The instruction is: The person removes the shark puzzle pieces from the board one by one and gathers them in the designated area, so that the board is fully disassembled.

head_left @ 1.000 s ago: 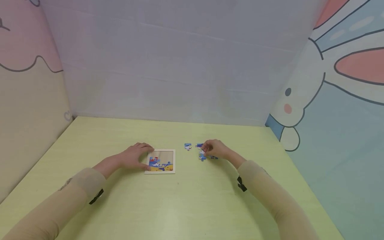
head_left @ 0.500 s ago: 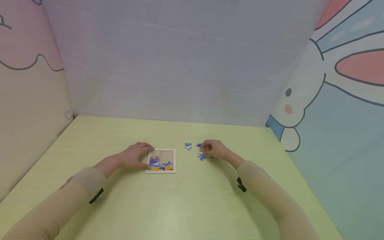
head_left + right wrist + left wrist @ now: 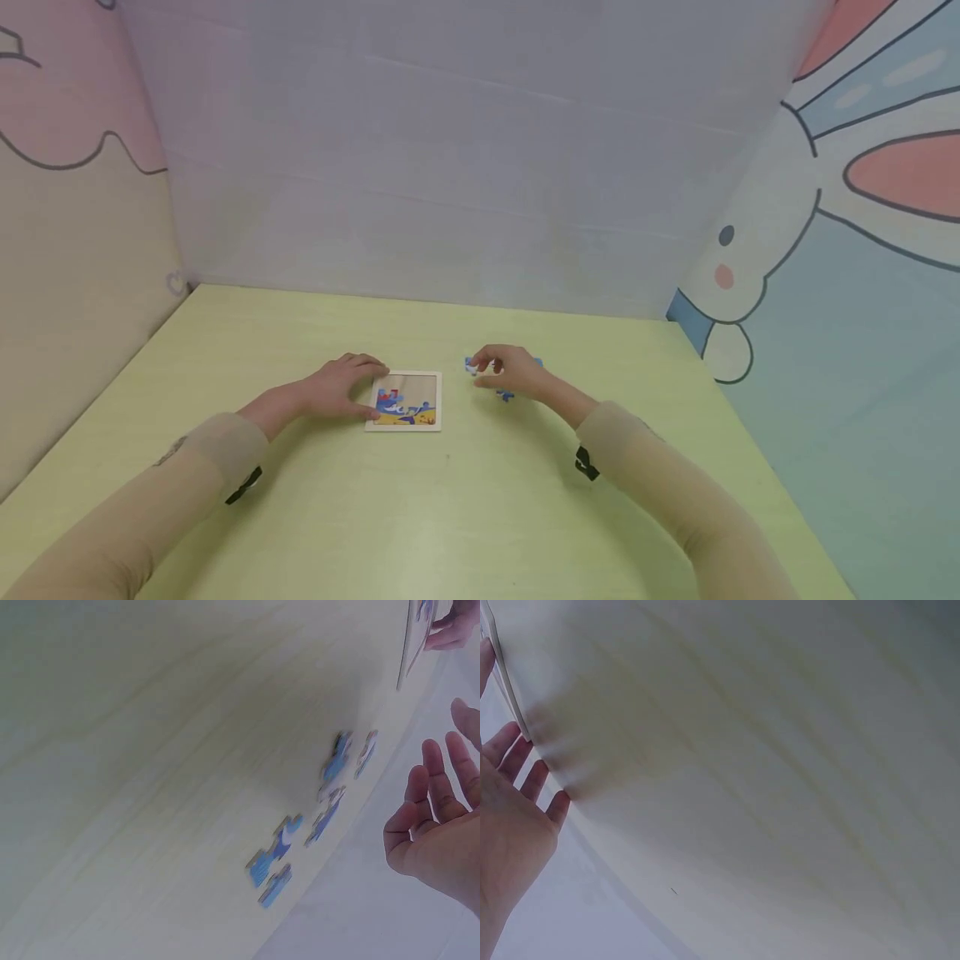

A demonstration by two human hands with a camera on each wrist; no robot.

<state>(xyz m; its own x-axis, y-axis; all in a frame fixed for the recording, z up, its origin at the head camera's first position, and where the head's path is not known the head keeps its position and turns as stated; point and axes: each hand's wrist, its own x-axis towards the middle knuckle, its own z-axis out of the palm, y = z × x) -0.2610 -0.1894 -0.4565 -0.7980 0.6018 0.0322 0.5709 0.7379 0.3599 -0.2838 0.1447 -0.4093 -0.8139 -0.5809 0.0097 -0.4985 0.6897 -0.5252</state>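
Straddling the left side of a small square puzzle frame, my left hand has its thumb at the lower left and its fingers at the upper left corner. Joined blue, white and yellow pieces fill the frame's lower part, and bare wood shows above. My right hand hovers over loose puzzle pieces, thumb and index finger apart beside a blue and white piece. In the right wrist view its fingers are loosely bent with nothing between them. Several pieces, among them a blue one, lie on the table.
The pale yellow table ends at a grey back wall. A wall with a rabbit drawing stands on the right, and a pink and cream wall on the left.
My right hand has moved left across the loose pieces, and its thumb and index finger have spread. My left hand has stayed at the puzzle frame. The head view has shifted slightly.
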